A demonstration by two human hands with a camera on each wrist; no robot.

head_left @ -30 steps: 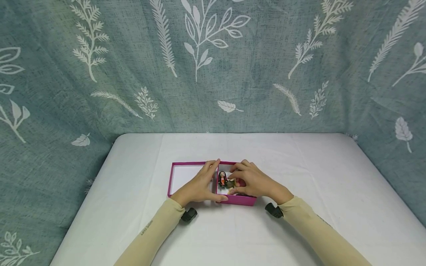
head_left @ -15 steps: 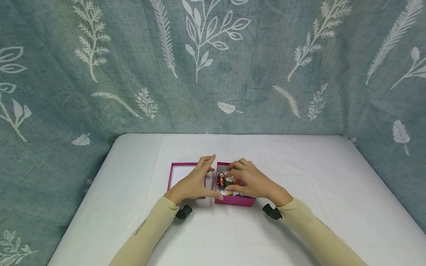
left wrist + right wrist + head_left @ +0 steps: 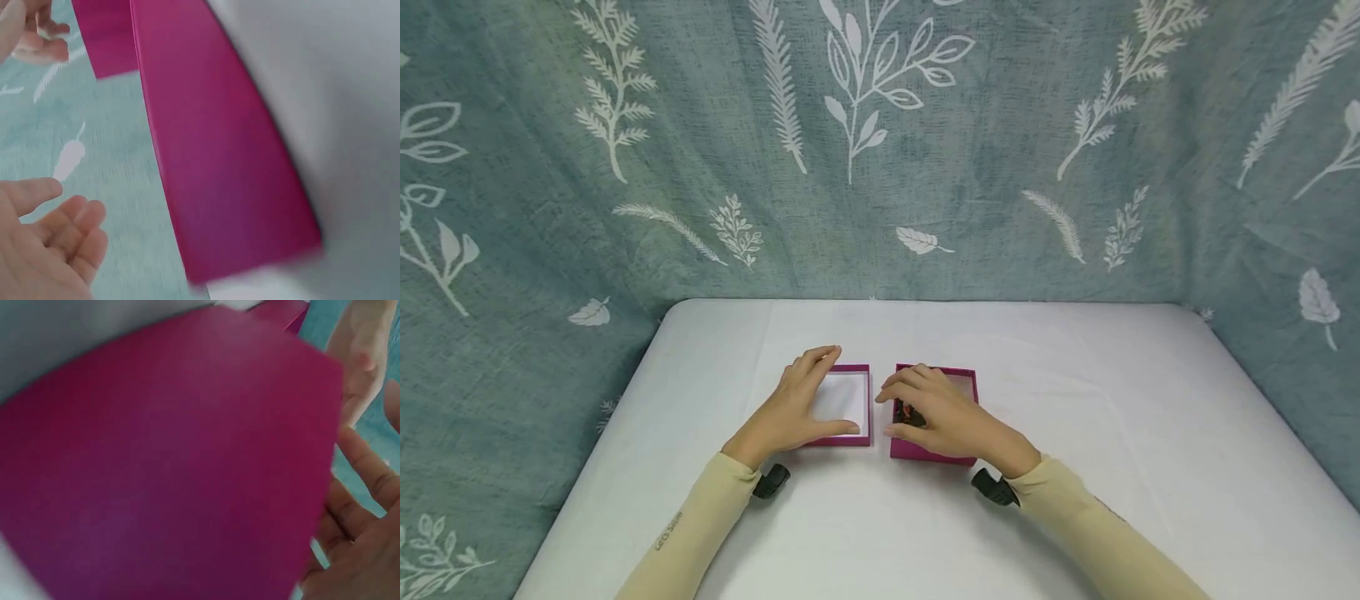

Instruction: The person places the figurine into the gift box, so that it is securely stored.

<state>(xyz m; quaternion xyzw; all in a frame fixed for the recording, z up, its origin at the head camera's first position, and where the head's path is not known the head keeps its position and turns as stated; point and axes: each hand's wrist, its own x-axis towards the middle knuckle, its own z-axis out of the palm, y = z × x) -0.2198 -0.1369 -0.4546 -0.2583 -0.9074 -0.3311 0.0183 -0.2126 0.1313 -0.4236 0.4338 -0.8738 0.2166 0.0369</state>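
A shallow magenta tray with a white inside, like a box lid [image 3: 869, 408], lies left of centre on the table. My left hand [image 3: 793, 410] hovers over its left part with thumb and fingers spread, holding nothing. To the right stands a deeper magenta box [image 3: 928, 452]. My right hand [image 3: 942, 412] is over this box with loosely bent fingers and holds nothing. Between its thumb and fingers a small dark-haired doll figure [image 3: 910, 412] shows inside the box; the hand hides much of the other contents. In the right wrist view the right fingers [image 3: 369, 469] lie beside the magenta wall [image 3: 169, 462].
A white cloth covers the table [image 3: 1060, 375]. Behind it hangs a blue-green curtain [image 3: 985, 150] with white leaf prints. Black wrist cameras sit at both cuffs, the left one [image 3: 771, 482] and the right one [image 3: 995, 487].
My left hand has moved left off the box and over the lid. A gap has opened between lid and box. The right hand has shifted slightly left over the box.
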